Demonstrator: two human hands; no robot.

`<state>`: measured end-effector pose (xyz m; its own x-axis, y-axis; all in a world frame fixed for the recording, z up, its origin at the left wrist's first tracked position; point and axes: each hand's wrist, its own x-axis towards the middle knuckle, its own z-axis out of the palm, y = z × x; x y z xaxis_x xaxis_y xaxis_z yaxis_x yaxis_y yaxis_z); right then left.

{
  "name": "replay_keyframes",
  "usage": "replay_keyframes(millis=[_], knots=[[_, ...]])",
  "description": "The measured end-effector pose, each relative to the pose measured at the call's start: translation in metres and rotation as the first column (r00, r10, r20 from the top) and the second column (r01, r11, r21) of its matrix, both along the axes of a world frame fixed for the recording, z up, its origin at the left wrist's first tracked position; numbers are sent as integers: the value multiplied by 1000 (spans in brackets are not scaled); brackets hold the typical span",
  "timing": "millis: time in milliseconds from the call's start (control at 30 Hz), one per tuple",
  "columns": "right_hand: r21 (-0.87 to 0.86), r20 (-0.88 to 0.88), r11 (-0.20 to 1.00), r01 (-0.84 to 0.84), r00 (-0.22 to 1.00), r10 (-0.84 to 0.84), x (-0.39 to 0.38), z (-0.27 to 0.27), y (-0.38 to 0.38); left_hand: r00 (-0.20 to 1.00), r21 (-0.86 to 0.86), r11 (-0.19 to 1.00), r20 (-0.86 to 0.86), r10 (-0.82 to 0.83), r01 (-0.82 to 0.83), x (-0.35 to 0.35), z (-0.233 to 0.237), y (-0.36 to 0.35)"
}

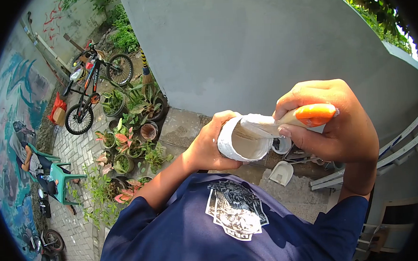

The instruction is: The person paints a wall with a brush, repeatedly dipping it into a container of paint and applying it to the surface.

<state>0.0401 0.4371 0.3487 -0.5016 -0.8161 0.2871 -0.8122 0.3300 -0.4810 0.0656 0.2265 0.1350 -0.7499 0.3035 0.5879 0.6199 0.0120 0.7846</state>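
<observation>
My left hand [214,142] is wrapped around a white, paint-smeared cup [233,150], its opening tipped toward me and whitish paint coating the inside. In my right hand [329,119] is a paintbrush [295,116] with an orange-tipped, pale handle, pinched between thumb and fingers. The brush's white, paint-covered head lies over the cup's rim, its bristles partly in the opening. Beyond both hands rises a smooth grey wall [242,43].
Potted plants [124,139] stand to the left, with a bicycle [88,89] and broom [147,74] behind. A person sits by a green plastic chair [65,178] farther left. A white dustpan [281,173] lies below my hands; a ladder [385,156] leans at right.
</observation>
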Motion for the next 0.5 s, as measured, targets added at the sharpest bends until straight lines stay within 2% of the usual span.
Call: replay_keyframes(millis=[133, 267, 333, 433, 500], knots=[[-75, -45, 997, -11, 999, 8, 0, 1, 2, 1000, 37, 999, 15, -28, 27, -3, 4, 0], [-75, -92, 997, 15, 995, -22, 4, 2, 3, 997, 59, 997, 60, -58, 55, -4, 15, -2], [-46, -207, 999, 26, 978, -35, 9, 1, 1, 995, 47, 998, 89, -51, 47, -6, 22, -4], [60, -256, 994, 88, 964, -69, 20, 2, 0, 996, 39, 999, 87, -31, 28, -8, 31, -5], [80, -321, 994, 71, 946, -42, 25, 1, -2, 997, 29, 1000, 78, -9, 7, -9, 34, -6]])
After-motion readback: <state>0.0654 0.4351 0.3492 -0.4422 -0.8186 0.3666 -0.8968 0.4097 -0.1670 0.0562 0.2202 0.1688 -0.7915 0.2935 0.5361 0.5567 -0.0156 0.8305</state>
